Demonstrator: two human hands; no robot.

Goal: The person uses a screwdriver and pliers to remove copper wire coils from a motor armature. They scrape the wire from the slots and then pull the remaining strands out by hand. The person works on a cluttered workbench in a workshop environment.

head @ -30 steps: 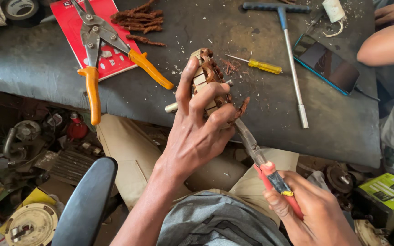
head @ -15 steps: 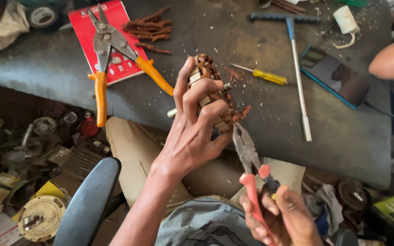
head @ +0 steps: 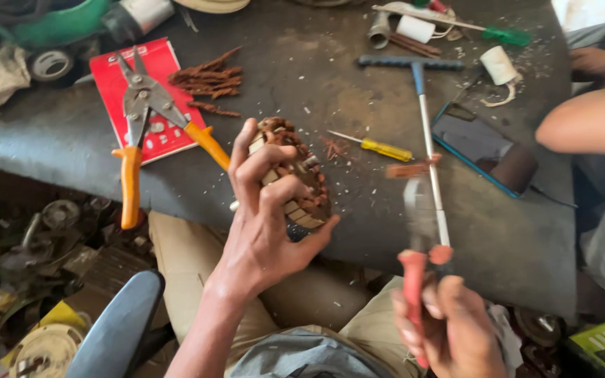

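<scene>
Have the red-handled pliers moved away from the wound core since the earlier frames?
Yes. The red-handled pliers in the right hand have pulled right, off the wound core held by the left hand, and now overlap the T-handle tool.

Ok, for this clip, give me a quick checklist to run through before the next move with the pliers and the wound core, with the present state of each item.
1. Left hand has a firm hold on the copper-wound core: ok, fingers wrap it above the bench edge.
2. Right hand holds the red-handled pliers: ok.
3. Pliers tips gripping a copper strip: cannot tell, motion blur.
4. Pliers clear of the left hand: ok, apart.
5. Phone clear of the tool path: not ok, it lies just right of the pliers.
6. Other person's arm away from the pliers: ok, at the bench's far right.
</scene>
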